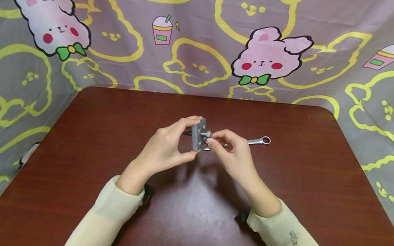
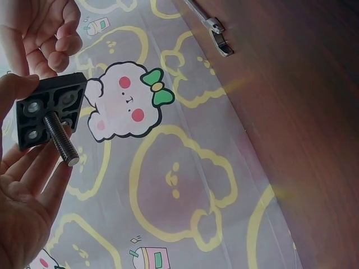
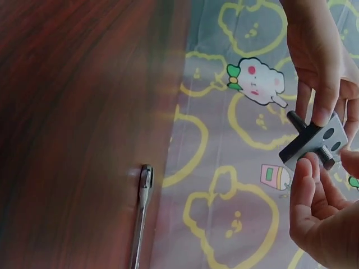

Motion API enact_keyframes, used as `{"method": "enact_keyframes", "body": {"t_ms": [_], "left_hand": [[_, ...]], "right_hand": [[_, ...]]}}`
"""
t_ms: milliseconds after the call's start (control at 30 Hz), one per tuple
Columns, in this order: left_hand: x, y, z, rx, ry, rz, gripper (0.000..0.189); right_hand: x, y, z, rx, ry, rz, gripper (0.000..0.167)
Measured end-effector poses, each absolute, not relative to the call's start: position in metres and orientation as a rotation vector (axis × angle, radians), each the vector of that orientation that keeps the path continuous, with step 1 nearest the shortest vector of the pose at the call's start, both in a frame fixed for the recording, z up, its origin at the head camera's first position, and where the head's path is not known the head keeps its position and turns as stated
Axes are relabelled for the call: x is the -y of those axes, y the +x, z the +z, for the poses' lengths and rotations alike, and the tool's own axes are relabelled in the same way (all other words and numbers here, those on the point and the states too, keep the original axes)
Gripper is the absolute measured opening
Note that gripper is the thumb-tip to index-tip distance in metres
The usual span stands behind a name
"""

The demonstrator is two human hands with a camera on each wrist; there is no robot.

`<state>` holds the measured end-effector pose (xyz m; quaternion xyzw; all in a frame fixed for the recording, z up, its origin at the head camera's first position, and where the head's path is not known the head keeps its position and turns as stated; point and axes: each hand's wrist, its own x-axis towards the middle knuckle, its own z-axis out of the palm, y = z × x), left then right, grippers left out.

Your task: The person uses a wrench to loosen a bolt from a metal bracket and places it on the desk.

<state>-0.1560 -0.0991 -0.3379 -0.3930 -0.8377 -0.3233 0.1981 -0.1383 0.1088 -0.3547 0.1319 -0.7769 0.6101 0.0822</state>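
Note:
My left hand (image 1: pixel 164 145) grips a grey square plate (image 1: pixel 195 137) by its opposite edges, thumb below and fingers above, holding it on edge over the table. The plate has several round holes, and its back is ribbed in the left wrist view. A threaded hex bolt (image 2: pixel 61 140) runs through its middle, its long end pointing out on the left hand's side. On the other side, my right hand (image 1: pixel 236 154) pinches the bolt's hex head (image 1: pixel 209 133) between thumb and fingers. Behind the right hand lies a combination wrench (image 1: pixel 255 141), its middle hidden by that hand.
The dark red-brown wooden table (image 1: pixel 84 140) reaches back to a patterned cloth (image 1: pixel 200 38) with cartoon rabbits and yellow outlines, which hangs behind and at both sides. The wrench's ring end (image 3: pixel 147 178) shows on the table in the right wrist view.

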Motion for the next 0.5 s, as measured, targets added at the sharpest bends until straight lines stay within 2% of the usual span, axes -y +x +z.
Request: {"method": "enact_keyframes", "body": {"t_ms": [233,500], "left_hand": [[0.0985,-0.1555,-0.3377,2.324,-1.116,-0.891,0.068],[0.0977,-0.1569,-0.3391,2.354,-1.109,-0.883,0.07]], "right_hand": [[-0.1049,-0.1391,-0.3523,2.27,0.349,1.895,0.013],[-0.1013,-0.1366,-0.3498,2.189,0.358,1.957,0.028]]}}
